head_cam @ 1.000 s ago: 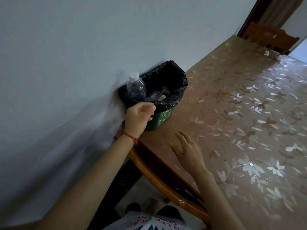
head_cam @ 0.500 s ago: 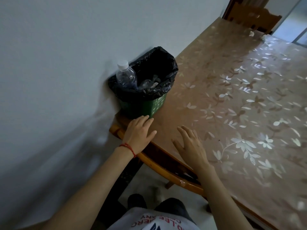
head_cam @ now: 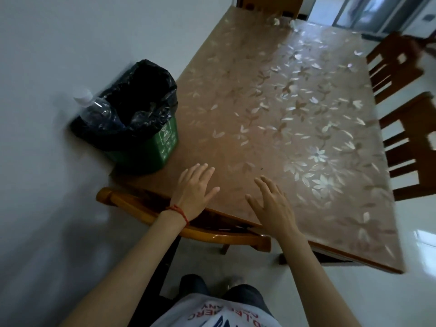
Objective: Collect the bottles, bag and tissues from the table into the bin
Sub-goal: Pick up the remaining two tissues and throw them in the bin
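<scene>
A green bin [head_cam: 151, 149] lined with a black bag stands on the table's near left corner, against the wall. A clear plastic bottle [head_cam: 96, 112] with a white cap sticks up out of it on the wall side, and more clear plastic shows inside. My left hand [head_cam: 194, 187], with a red string on the wrist, rests flat and empty on the table just right of the bin. My right hand [head_cam: 271, 204] lies flat beside it, fingers spread, holding nothing. Two small white tissues [head_cam: 276, 20] lie at the table's far end.
The table [head_cam: 295, 114] has a brown floral cover. A wooden chair [head_cam: 188, 228] is tucked under its near edge, two more chairs [head_cam: 410, 138] stand along the right side and one at the far end. A white wall runs along the left.
My left hand let go of the bottle in the bin, drew back and moved right onto the table. The view swung right and up, showing more of the table.
</scene>
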